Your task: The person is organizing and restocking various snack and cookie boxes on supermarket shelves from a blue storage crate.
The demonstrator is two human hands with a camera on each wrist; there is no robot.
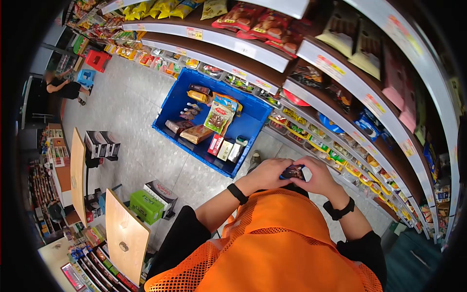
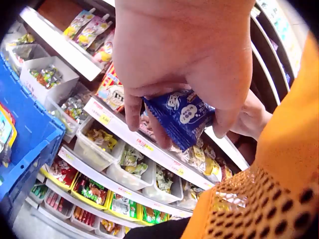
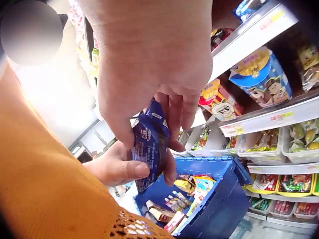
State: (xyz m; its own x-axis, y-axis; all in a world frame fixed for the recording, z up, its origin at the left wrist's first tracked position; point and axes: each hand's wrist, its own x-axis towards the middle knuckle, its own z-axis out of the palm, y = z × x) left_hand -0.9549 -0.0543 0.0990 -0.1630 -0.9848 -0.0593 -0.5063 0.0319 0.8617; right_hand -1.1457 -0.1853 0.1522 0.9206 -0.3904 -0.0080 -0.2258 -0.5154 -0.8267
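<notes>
Close in front of the orange mesh vest (image 1: 282,238), both hands hold one small dark blue snack packet (image 1: 293,172). The left hand (image 1: 272,173) pinches one end of it between thumb and fingers. At the other end, the right hand (image 1: 318,179) grips it the same way. White print and crimped edges show on the blue packet (image 2: 182,117) in the left wrist view. In the right wrist view the packet (image 3: 149,144) stands nearly upright, with the left thumb lying across its lower part.
A blue crate (image 1: 255,117) on the floor ahead holds several snack packs and small boxes. Curved shelves (image 1: 272,61) with bagged snacks and candy bins run along the right. Wooden tabletops (image 1: 124,233) and a green box (image 1: 147,204) stand at the left. Another person (image 1: 63,87) is far left.
</notes>
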